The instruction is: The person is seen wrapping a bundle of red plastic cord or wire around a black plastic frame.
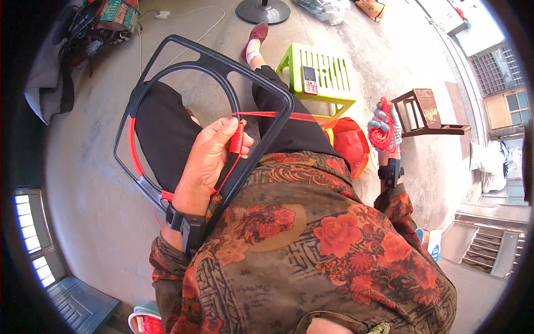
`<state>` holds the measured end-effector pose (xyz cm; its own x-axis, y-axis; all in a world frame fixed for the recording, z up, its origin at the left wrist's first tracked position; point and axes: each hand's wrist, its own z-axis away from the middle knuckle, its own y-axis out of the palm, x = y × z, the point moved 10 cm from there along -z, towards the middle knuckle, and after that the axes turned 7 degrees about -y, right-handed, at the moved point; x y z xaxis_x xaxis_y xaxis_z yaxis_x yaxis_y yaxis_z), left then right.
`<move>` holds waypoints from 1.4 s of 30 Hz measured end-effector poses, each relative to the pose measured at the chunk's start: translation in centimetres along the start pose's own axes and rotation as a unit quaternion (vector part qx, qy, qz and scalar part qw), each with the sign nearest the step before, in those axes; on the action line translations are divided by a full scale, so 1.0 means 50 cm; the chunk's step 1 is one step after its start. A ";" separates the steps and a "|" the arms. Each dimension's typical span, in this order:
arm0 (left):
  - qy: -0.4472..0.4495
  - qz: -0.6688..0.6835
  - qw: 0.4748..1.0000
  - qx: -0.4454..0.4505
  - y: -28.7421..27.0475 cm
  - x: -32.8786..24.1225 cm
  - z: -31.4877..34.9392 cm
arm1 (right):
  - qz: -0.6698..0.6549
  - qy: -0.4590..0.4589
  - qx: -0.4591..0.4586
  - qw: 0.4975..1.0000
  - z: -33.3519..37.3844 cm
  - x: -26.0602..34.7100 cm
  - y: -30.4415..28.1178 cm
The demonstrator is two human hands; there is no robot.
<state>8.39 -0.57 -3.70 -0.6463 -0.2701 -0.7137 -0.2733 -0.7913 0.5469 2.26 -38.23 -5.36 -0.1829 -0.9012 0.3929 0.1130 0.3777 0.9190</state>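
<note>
1. The black frame (223, 65), the largest thing before me, stands tilted in the left half of the picture, over my leg, with an inner curved bar.
2. My left hand (213, 146), left of centre, is closed around that bar; my forearm rises from the lower left, thumb up and fingers curled in.
3. The green stool (338, 101) sits at upper centre-right.
4. My right hand (396, 129), gloved, is raised right of centre, wrist below it, fingers wrapped around a red bundle (380, 139).
5. A red strip (272, 114) runs nearly level from my left thumb toward the right hand.
6. Red coils (238, 138) sit side by side around the bar, against my left fingers.
7. A phone (310, 80) rests on the stool.
</note>
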 end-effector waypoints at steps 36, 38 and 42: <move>-0.027 -0.017 0.997 0.066 0.051 0.025 0.003 | 0.119 0.206 0.087 0.967 -0.115 -0.518 0.253; -0.027 -0.021 0.998 0.052 0.044 0.029 0.001 | 0.153 0.244 0.082 0.954 -0.093 -0.545 0.273; 0.049 0.015 0.998 0.023 0.044 0.002 0.016 | 0.162 0.194 0.215 0.943 -0.066 -0.523 0.352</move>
<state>7.15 -1.90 -2.21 -0.5831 -0.3472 -0.7345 -0.2889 -0.7564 0.5869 12.23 -8.71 0.41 0.1744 -0.7024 0.6901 -0.3199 0.6224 0.7144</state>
